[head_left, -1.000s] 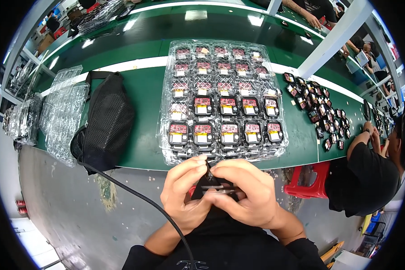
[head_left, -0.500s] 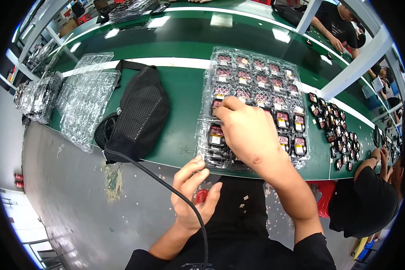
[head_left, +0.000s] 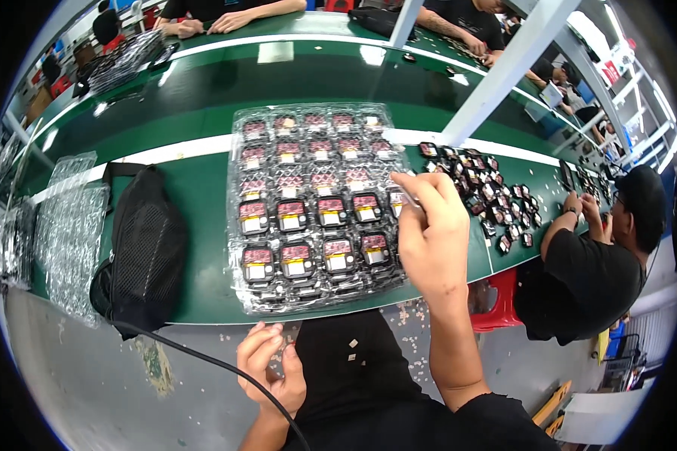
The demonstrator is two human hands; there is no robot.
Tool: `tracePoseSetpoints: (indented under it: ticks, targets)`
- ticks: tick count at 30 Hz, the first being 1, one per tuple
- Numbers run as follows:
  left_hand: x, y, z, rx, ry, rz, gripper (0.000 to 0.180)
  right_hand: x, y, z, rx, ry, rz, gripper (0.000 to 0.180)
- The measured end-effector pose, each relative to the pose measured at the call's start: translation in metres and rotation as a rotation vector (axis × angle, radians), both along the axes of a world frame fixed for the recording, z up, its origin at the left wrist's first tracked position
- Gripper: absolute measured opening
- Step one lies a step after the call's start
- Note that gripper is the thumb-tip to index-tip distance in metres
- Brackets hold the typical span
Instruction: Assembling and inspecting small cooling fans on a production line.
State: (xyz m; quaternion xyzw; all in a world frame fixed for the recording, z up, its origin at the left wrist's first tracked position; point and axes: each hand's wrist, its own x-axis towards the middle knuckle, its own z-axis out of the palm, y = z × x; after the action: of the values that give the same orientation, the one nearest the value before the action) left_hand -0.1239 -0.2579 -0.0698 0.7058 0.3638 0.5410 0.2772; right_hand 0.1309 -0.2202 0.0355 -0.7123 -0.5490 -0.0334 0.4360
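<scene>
Clear plastic trays [head_left: 237,225] lie stacked on the green table, the top one with rows of small black square-cased parts [head_left: 295,261] in its pockets. Each part shows a dark red face and a white and yellow patch. My right hand [head_left: 438,240] is over the tray's right edge, finger and thumb pinched on a thin greyish thing [head_left: 409,197], too small to name. Its palm hides some of the right-hand column. Below the table's front edge, my left hand [head_left: 273,372] hangs with its fingers loosely bent and apart, holding nothing. A black cable crosses before it.
A black mesh bag [head_left: 149,233] lies left of the trays, beside empty clear trays [head_left: 71,240]. Many loose black parts [head_left: 496,192] are heaped to the right, near a grey post [head_left: 504,71]. A co-worker in black [head_left: 587,248] sits at the right by a red stool [head_left: 496,304].
The view has swung right, so the trays appear further left. My right hand has moved from the middle of the tray to its right side. My left hand stays below the table edge.
</scene>
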Motion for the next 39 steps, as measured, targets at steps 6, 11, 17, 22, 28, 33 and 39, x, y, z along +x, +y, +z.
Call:
tracePoseSetpoints:
  ticks: [6,11,17,22,28,33,39]
  targets:
    - [0.011,0.000,-0.002,-0.055,0.031,-0.057,0.021,0.103,-0.029,-0.074,-0.332,-0.150,-0.458,0.038]
    - [0.022,0.005,0.003,0.029,-0.021,-0.110,0.017,0.112,-0.029,-0.075,-0.472,-0.137,-0.580,0.036]
    - [0.036,-0.006,0.002,0.004,-0.068,-0.125,0.015,0.096,-0.062,-0.096,-0.277,-0.163,-0.375,0.023]
    - [0.041,-0.007,-0.003,0.004,-0.063,-0.195,0.016,0.095,-0.075,-0.093,-0.234,-0.031,-0.301,0.027]
    - [0.050,-0.008,0.012,-0.101,-0.074,-0.384,0.017,0.062,-0.106,-0.054,0.088,0.443,-0.183,0.033]
    - [0.071,-0.008,0.025,-0.457,-0.379,-0.673,0.061,-0.008,-0.123,-0.034,0.032,0.957,0.309,0.042]
    - [0.066,0.001,0.019,-0.413,-0.261,-0.693,0.071,-0.030,-0.127,-0.030,-0.266,0.985,0.419,0.043]
